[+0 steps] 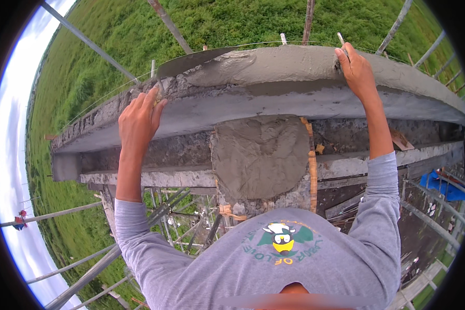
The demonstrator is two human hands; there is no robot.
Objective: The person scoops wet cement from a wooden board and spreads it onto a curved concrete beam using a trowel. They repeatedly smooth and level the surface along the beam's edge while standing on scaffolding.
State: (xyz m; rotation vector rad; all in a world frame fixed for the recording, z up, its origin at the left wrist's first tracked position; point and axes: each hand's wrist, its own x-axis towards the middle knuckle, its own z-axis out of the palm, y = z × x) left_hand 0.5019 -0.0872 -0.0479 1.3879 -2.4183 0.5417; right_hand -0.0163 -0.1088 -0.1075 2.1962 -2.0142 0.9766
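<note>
My left hand (139,116) is closed around the handle of a trowel. Its dark pointed blade (196,60) lies along the top of a concrete wall (206,111), pointing right. Wet grey mortar (294,64) coats the wall top from the blade's tip rightward; left of the blade the top is rough and bare. My right hand (359,75) is closed at the outer edge of the wall top, beside a pale peg (340,38). Whether its fingers grip that peg or something else is hidden. Between my arms, a heap of mortar (261,157) sits on a board.
A thin string (106,98) runs along the wall's outer edge, near another short peg (283,39). Behind the near ledge (346,166) lies a trough with a wood scrap (400,140). Scaffold poles (90,44) surround the wall; grass (232,26) spreads below.
</note>
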